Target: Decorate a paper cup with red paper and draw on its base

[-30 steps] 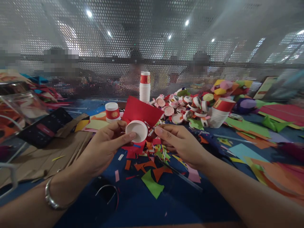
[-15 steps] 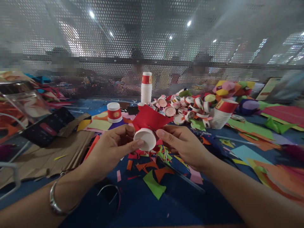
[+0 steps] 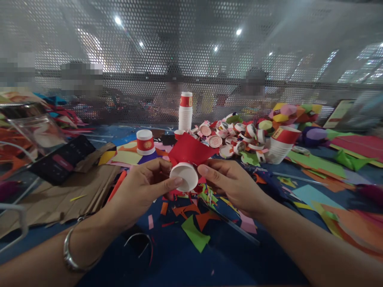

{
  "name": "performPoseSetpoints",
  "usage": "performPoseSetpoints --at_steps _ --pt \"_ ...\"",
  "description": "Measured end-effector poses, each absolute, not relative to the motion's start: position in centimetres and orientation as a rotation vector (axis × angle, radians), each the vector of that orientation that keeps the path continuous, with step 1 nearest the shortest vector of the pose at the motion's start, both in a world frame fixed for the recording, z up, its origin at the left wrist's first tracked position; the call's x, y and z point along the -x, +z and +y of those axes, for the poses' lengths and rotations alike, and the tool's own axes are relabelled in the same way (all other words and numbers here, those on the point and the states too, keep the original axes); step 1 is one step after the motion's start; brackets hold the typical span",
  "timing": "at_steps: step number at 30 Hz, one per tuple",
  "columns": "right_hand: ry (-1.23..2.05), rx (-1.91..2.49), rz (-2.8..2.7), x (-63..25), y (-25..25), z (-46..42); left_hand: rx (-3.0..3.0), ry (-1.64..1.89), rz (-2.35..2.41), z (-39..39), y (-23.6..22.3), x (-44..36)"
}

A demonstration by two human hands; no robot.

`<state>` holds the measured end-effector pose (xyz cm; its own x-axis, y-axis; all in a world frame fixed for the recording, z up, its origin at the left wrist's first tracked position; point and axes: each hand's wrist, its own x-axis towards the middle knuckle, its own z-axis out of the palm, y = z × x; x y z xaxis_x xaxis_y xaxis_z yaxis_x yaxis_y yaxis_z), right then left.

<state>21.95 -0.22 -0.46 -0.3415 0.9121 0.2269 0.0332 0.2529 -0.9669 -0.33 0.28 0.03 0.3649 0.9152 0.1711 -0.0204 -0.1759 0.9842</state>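
My left hand (image 3: pixel 143 189) pinches a small white paper cup (image 3: pixel 184 175) by its base, its thumb against the rim of the bottom that faces me. A red paper sheet (image 3: pixel 191 150) is wrapped round the cup and sticks up behind it. From the right, my right hand (image 3: pixel 229 181) holds the same cup and red paper with closed fingers. Both hands hover over a blue table (image 3: pixel 185 263) above scattered coloured paper scraps (image 3: pixel 194 233).
An upturned red-and-white cup (image 3: pixel 145 142) stands behind my left hand, a tall cup stack (image 3: pixel 185 111) farther back, another stack (image 3: pixel 279 145) at right. A heap of cut cup rings (image 3: pixel 233 135) lies beyond. Brown cardboard (image 3: pixel 60 191) and a black device (image 3: pixel 62 157) lie left. People sit behind a perforated screen.
The cup and red paper have shifted slightly right and lower, and the red sheet has folded closer round the cup. Both hands kept their hold.
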Motion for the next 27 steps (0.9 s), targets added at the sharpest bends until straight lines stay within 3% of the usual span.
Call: performPoseSetpoints --at_steps 27 --pt "1.201 0.961 -1.631 -22.28 -0.35 -0.38 -1.485 1.08 0.857 0.54 0.22 0.52"
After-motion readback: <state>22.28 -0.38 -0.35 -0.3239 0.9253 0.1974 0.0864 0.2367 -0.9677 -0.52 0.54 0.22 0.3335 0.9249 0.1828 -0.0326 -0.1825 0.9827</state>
